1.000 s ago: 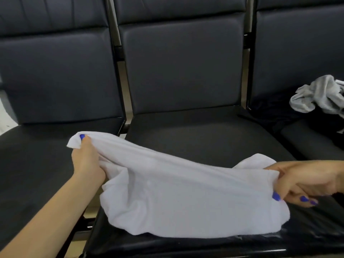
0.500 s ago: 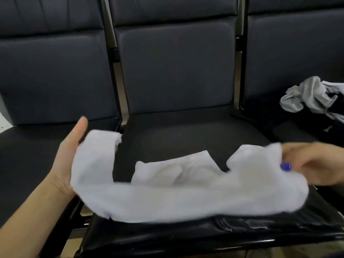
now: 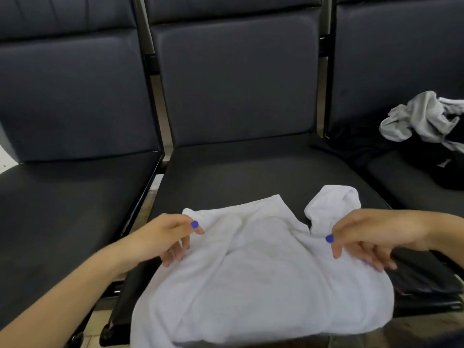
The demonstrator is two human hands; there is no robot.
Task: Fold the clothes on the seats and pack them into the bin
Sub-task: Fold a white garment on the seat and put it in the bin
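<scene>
Because the garment (image 3: 261, 277) lay spread on the middle seat (image 3: 251, 177) for folding, the left hand (image 3: 165, 237) and right hand (image 3: 364, 237) each pinched an upper edge, probably to square it.

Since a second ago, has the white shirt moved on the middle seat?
Yes. The white shirt was held up off the middle seat; now it lies spread on the seat's front edge, with the left hand and right hand pinching its top corners.

Grey garment (image 3: 424, 116) cropped at right edge
</scene>
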